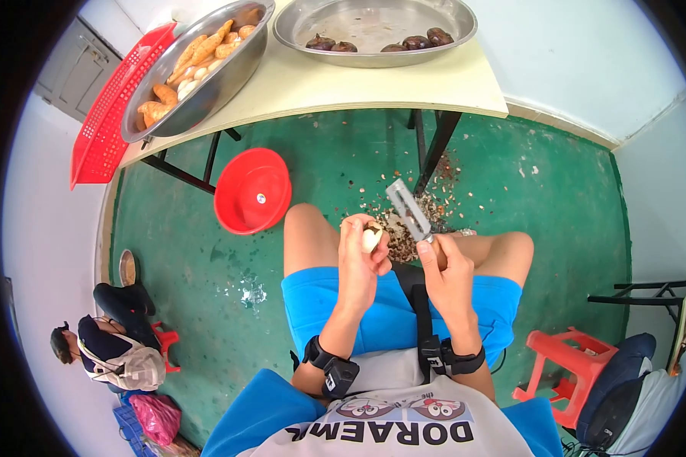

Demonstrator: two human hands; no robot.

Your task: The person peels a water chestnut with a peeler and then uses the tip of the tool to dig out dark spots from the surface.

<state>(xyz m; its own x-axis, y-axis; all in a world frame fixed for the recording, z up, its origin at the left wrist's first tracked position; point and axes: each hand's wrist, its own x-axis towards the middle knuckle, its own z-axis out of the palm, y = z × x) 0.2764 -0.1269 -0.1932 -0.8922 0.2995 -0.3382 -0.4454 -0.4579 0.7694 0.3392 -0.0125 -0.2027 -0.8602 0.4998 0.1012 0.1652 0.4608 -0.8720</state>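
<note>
My left hand (363,247) is closed around a partly peeled water chestnut (371,238), its pale flesh showing beside dark skin. In my right hand (447,273) is a metal peeler (409,211), blade end pointing up and away from me. The two hands are apart, above my lap, and the blade does not touch the water chestnut. On the table, a wide metal tray (373,59) carries several dark, unpeeled water chestnuts (417,43). A metal basin (232,80) to its left contains orange-brown roots (203,50) and white peeled pieces (190,86).
Peel scraps (404,236) litter the green floor beyond my knees. A red basin (253,190) stands left of them, below the table (320,95). A red basket (118,114) leans by the metal basin. Another person (114,343) sits at left; a red stool (564,365) is at right.
</note>
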